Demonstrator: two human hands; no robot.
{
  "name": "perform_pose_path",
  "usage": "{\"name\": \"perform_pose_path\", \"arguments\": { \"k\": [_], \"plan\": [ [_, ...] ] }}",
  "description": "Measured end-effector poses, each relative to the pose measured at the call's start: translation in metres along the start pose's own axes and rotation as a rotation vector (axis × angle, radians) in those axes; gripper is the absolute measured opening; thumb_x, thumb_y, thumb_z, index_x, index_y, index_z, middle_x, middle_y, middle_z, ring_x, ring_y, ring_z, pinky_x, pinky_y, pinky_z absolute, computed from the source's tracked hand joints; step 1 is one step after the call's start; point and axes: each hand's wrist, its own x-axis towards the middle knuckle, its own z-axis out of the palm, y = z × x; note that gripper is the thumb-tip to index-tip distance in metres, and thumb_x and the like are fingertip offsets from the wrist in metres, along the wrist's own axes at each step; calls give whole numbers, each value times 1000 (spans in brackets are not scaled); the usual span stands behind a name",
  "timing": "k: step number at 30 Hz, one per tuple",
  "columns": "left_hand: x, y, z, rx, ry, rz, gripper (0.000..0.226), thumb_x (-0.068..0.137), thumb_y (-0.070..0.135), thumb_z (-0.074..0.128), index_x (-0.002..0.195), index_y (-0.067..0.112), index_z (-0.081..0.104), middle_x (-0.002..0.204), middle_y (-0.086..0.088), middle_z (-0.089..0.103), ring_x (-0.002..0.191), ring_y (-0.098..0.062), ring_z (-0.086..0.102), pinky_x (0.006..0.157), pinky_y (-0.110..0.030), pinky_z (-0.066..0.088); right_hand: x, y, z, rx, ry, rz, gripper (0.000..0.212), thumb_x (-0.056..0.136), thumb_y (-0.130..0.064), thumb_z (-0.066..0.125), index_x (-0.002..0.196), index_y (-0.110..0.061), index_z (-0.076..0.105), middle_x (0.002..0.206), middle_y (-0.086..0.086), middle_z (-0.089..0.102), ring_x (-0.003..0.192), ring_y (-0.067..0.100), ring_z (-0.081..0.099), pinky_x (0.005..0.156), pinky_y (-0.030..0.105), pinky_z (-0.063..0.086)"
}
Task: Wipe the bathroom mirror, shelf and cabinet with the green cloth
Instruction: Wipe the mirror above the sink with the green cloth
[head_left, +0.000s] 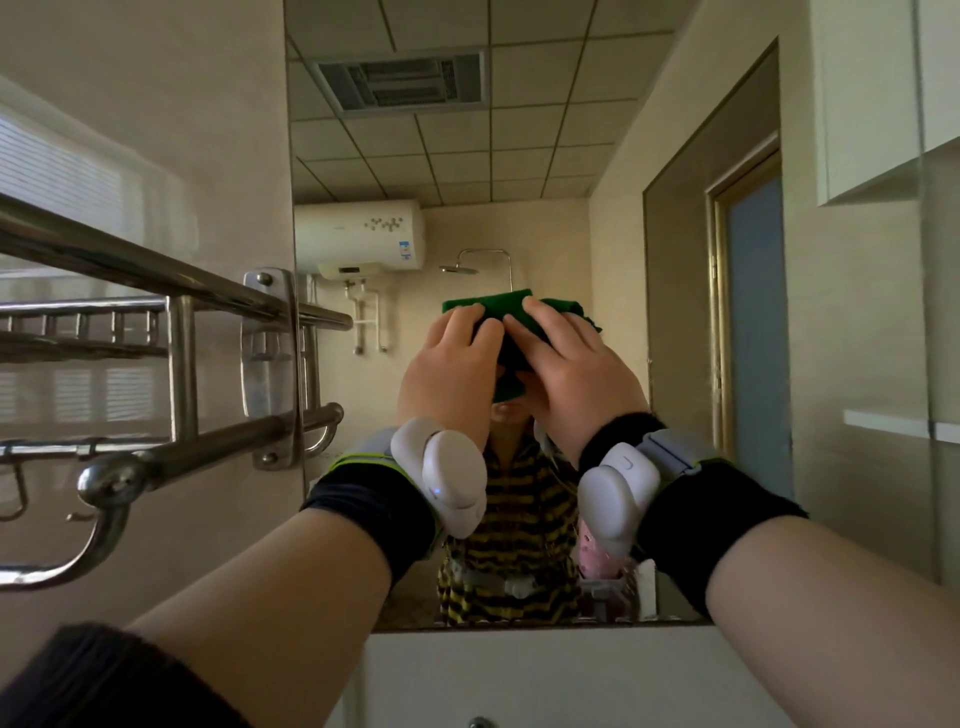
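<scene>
Grip: neither hand clasps anything. The left hand (448, 366) and right hand (574, 364) press the green cloth (510, 306) flat against the mirror (519, 171) with nearly straight fingers.

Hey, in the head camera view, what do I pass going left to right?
Metal towel rack, left hand, right hand, reflected door, white wall cabinet. The green cloth spans both hands, so it is left out.
</scene>
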Motion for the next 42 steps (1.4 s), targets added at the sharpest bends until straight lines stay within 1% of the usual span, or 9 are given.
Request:
{"name": "perform_pose_path", "arguments": {
  "k": [4, 8, 13, 21, 28, 31, 37, 39, 42],
  "plan": [
    [1, 0, 0, 10, -8, 1, 31, 91, 13, 53, 122, 9, 52, 138, -5, 43, 129, -24, 35, 87, -29, 41, 4, 3, -2, -2, -15, -23, 51, 88, -13, 55, 137, -15, 43, 146, 8, 35, 129, 30, 35, 98, 41, 40],
    [9, 3, -1, 1, -17, 0, 31, 89, 15, 52, 120, 9, 51, 136, -4, 42, 128, -22, 34, 83, -29, 42, 10, 9, -6, -10, -28, -57, 55, 84, -9, 55, 137, -12, 43, 145, 10, 36, 128, 32, 36, 96, 44, 44],
    [30, 16, -3, -20, 28, 16, 31, 90, 14, 49, 120, 9, 50, 136, -5, 43, 129, -22, 33, 91, -27, 37, 21, 23, -15, -28, 29, -17, 55, 85, -7, 54, 138, -14, 42, 146, 8, 35, 128, 30, 35, 96, 44, 43],
    [28, 19, 1, 10, 41, 25, 31, 93, 16, 49, 124, 11, 50, 138, -5, 41, 131, -22, 33, 93, -24, 33, 16, 19, -9, 6, 92, 40, 50, 90, -8, 49, 138, -17, 42, 147, 5, 33, 130, 27, 32, 99, 39, 39],
    [14, 33, 6, -25, -27, 48, 37, 89, 16, 52, 126, 11, 49, 139, -4, 40, 131, -21, 32, 92, -27, 37, -10, 29, -13, 21, 49, 36, 53, 86, -11, 57, 137, -14, 43, 147, 7, 35, 129, 30, 36, 98, 42, 41],
    [8, 41, 11, -21, -47, 46, 36, 93, 19, 48, 128, 14, 47, 141, -1, 36, 133, -19, 29, 94, -27, 39, -21, 37, -17, -6, 19, 26, 55, 85, -10, 59, 138, -14, 42, 147, 8, 34, 129, 30, 36, 98, 42, 42],
    [4, 51, 17, -40, -73, 43, 36, 95, 15, 45, 131, 14, 44, 145, 0, 31, 138, -17, 21, 97, -32, 42, -29, 48, -22, -1, -17, 3, 52, 87, -15, 51, 138, -11, 42, 146, 11, 34, 130, 33, 36, 95, 44, 43],
    [8, 53, 17, -51, -82, 57, 36, 94, 14, 46, 131, 13, 44, 144, -1, 32, 138, -17, 20, 98, -32, 41, -28, 54, -23, -11, -13, -9, 54, 85, -13, 56, 137, -10, 43, 145, 12, 36, 129, 33, 37, 93, 44, 45],
    [17, 61, 16, -65, -72, 54, 36, 92, 15, 49, 128, 13, 46, 141, 0, 34, 135, -17, 25, 94, -31, 43, -25, 63, -26, -25, 10, 1, 57, 82, -6, 62, 137, -10, 44, 144, 12, 38, 127, 34, 39, 93, 44, 45]
  ]
}}
